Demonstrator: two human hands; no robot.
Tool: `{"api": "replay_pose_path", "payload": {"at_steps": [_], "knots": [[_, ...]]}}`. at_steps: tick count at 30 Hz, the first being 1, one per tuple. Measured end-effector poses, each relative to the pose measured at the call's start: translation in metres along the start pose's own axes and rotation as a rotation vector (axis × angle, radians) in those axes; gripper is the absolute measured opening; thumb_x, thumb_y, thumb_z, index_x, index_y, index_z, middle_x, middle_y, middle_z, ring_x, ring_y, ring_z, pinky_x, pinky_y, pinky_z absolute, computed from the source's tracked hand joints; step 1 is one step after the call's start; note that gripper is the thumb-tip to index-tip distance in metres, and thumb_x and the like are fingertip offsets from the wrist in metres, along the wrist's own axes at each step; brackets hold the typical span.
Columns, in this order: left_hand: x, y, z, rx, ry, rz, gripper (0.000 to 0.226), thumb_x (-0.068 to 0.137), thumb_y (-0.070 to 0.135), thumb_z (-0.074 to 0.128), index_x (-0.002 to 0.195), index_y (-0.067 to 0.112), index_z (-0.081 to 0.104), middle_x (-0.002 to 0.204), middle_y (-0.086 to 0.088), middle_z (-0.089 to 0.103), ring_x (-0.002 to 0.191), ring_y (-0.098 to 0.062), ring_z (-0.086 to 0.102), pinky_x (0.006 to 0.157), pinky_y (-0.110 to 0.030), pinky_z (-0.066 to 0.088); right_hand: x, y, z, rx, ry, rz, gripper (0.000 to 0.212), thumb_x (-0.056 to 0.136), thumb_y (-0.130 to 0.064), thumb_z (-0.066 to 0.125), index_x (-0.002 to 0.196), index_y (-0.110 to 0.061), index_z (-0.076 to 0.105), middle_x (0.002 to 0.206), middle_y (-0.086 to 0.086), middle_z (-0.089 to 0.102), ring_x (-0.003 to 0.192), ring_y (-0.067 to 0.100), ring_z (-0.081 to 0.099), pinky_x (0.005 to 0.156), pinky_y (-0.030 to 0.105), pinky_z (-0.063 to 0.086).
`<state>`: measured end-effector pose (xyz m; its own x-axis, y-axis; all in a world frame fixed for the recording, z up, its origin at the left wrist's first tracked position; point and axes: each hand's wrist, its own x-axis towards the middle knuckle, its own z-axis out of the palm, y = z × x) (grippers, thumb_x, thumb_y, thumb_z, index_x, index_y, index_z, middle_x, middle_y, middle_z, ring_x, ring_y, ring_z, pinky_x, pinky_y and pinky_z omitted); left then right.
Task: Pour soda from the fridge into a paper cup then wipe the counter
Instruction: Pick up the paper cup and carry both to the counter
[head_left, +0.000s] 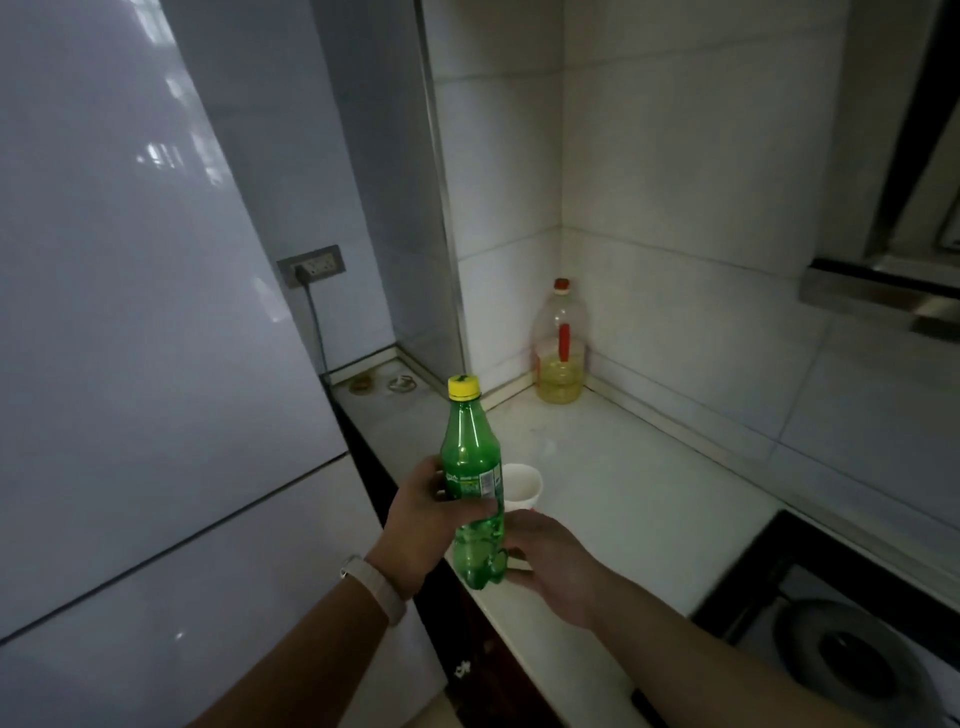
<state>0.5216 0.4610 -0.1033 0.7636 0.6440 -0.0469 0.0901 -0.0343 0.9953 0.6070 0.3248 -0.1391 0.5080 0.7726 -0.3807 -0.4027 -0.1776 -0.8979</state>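
A green soda bottle (475, 488) with a yellow cap on stands upright in the air above the counter's front edge. My left hand (423, 525) grips it around the label. My right hand (553, 564) is at the bottle's lower part, fingers touching its base, and partly hides something on the counter behind it. A white paper cup (522, 486) stands upright on the white counter (623, 499) just behind the bottle. The cup looks empty, though its inside is only partly visible.
The closed grey fridge (156, 364) fills the left. A large oil bottle (560, 348) with a red cap stands in the back corner. A gas hob (852, 649) with a dark pan sits at the right. A range hood (883, 296) hangs above it.
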Motion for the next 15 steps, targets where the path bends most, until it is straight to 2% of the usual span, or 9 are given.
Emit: {"api": "replay_pose_path", "payload": {"at_steps": [3,6,9,11,15], "knots": [[0.015,-0.012,0.014,0.025,-0.048,-0.012,0.067,0.047,0.013,0.09,0.109,0.008,0.064,0.098,-0.008,0.074,0.087,-0.02,0.071,0.068,-0.027,0.057,0.01,0.005,-0.006,0.001,0.056,0.018,0.028,0.088,-0.008,0.053,0.109,-0.018,0.069,0.106,0.005,0.075,0.106,0.02,0.068,0.089,0.031,0.056],[0.033,-0.027,0.019,0.023,-0.061,-0.052,0.076,0.038,0.026,0.086,0.108,0.006,0.065,0.095,-0.009,0.074,0.086,-0.021,0.071,0.069,-0.033,0.057,0.028,0.011,-0.011,0.005,0.115,0.067,0.035,0.082,-0.003,0.051,0.111,-0.013,0.069,0.109,0.008,0.074,0.106,0.022,0.067,0.09,0.033,0.056],[0.055,-0.043,0.016,0.038,-0.092,-0.096,0.072,0.042,0.027,0.087,0.108,0.008,0.066,0.098,-0.01,0.074,0.091,-0.029,0.071,0.078,-0.047,0.059,0.048,0.02,-0.014,-0.009,0.154,0.117,0.035,0.08,-0.006,0.052,0.11,-0.012,0.069,0.107,0.006,0.074,0.105,0.02,0.068,0.094,0.035,0.055],[0.068,-0.054,0.012,0.04,-0.112,-0.13,0.07,0.043,0.027,0.087,0.108,0.011,0.067,0.098,-0.009,0.075,0.092,-0.03,0.071,0.082,-0.051,0.058,0.06,0.023,-0.014,-0.022,0.155,0.141,0.032,0.079,-0.009,0.055,0.106,-0.016,0.071,0.104,0.003,0.075,0.104,0.019,0.069,0.096,0.036,0.054],[0.092,-0.076,0.005,-0.009,-0.117,-0.209,0.067,0.041,0.025,0.086,0.104,0.015,0.068,0.092,-0.003,0.076,0.088,-0.023,0.072,0.072,-0.037,0.058,0.092,0.036,-0.014,-0.029,0.169,0.175,0.037,0.07,-0.015,0.063,0.107,-0.013,0.071,0.105,0.008,0.075,0.104,0.022,0.069,0.096,0.039,0.054]]}}
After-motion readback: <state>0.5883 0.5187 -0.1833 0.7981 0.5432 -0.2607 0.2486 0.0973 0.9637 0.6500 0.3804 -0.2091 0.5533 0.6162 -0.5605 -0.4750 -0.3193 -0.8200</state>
